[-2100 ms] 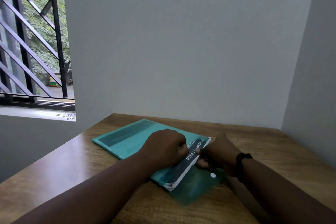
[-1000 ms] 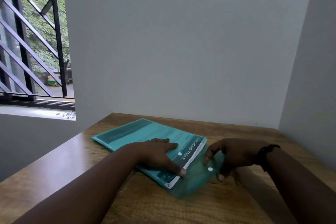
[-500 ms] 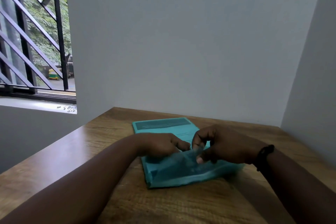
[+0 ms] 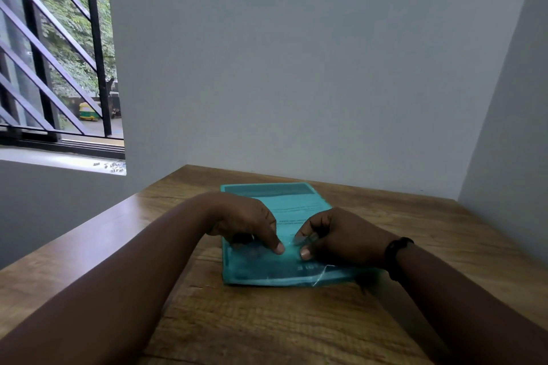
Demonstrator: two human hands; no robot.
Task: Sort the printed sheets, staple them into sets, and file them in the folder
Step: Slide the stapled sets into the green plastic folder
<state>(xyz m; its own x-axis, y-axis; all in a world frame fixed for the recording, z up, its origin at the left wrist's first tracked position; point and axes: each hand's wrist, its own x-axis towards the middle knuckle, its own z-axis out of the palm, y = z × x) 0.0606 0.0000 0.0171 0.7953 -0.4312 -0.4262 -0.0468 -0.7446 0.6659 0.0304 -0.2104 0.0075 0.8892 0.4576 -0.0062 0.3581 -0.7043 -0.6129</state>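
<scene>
A teal translucent folder (image 4: pixel 298 207) lies on the wooden table (image 4: pixel 267 323), with printed sheets showing through it. Its flap (image 4: pixel 267 265) is folded over the near end. My left hand (image 4: pixel 246 219) rests on the flap with its fingers curled and its thumb tip pressed down on it. My right hand (image 4: pixel 341 234) pinches the middle of the flap between thumb and fingers, a thumb's width from my left thumb. No stapler or loose sheet is in view.
A grey wall stands right behind the table and another closes its right side (image 4: pixel 510 157). A barred window (image 4: pixel 53 53) is at the upper left, past the table's left edge. I wear a black band (image 4: pixel 396 255) on my right wrist.
The folder has been turned from a slant to lie straight ahead of me. The flap, open beside the sheets a second ago, is now folded over the near end with both thumbs on it.
</scene>
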